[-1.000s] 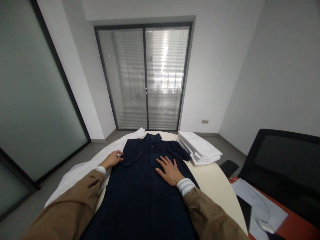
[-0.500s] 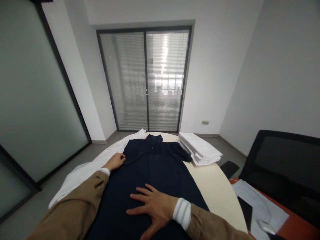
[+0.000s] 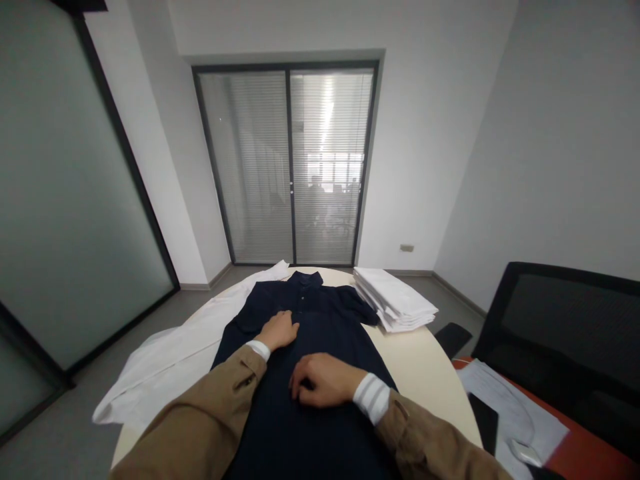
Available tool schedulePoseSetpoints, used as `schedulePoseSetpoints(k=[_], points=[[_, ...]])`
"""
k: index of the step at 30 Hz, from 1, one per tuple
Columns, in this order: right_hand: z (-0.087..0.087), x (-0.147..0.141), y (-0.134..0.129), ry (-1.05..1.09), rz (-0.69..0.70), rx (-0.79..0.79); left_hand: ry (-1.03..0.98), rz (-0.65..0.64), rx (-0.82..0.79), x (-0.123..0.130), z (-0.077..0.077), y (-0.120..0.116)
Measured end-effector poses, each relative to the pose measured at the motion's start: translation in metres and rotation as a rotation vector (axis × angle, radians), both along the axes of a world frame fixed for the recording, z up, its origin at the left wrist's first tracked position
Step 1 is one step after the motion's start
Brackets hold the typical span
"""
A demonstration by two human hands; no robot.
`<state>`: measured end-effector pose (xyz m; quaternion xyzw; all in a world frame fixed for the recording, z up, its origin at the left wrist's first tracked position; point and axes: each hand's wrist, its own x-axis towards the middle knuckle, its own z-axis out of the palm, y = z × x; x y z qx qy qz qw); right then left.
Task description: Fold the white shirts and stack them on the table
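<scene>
A dark navy short-sleeved polo shirt [image 3: 320, 340] lies front up on the round table, its collar at the far end and its hem towards me. My left hand [image 3: 278, 330] rests on the shirt's chest, left of the button placket, palm down with the thumb apart from the fingers. Closer to me, my right hand [image 3: 320, 381] is over the middle of the shirt, its fingers curled inwards. Whether any cloth is caught in those curled fingers is hidden. Both forearms wear brown sleeves with white cuffs.
White cloth [image 3: 165, 363] drapes along the left side of the cream table [image 3: 425, 373]. A stack of folded white cloth [image 3: 397, 300] lies at the far right. Beyond the right edge are a black mesh chair [image 3: 560, 340], papers [image 3: 505, 400] and a white mouse [image 3: 525, 452].
My left hand has moved right, from the shirt's left sleeve onto its chest. The right hand has gone from spread flat to curled, slightly farther up the shirt.
</scene>
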<state>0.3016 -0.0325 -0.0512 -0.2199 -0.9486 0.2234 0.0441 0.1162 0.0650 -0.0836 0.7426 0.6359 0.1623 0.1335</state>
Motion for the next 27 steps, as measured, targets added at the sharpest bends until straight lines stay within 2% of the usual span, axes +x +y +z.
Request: schedulePoseSetpoints(k=[4, 6, 9, 12, 16, 22, 27], points=[[0.007, 0.043, 0.043, -0.075, -0.704, 0.25, 0.024, -0.004, 0.054, 0.028, -0.015, -0.023], [0.008, 0.065, 0.062, -0.07, -0.928, 0.323, 0.06, -0.021, 0.107, 0.033, -0.025, -0.033], [0.005, 0.087, 0.083, -0.119, -1.121, 0.37, 0.113, -0.024, 0.147, 0.033, -0.035, -0.041], [0.002, 0.091, 0.098, -0.212, -1.229, 0.388, 0.122, -0.032, 0.14, 0.029, -0.038, -0.041], [0.0, 0.083, 0.115, -0.294, -1.286, 0.371, 0.099, -0.056, 0.135, 0.024, -0.037, -0.038], [-0.004, 0.077, 0.14, -0.317, -1.281, 0.313, 0.09, -0.06, 0.142, 0.022, -0.041, -0.034], [-0.008, 0.076, 0.155, -0.227, -1.235, 0.197, 0.08, -0.064, 0.143, 0.021, -0.04, -0.034]])
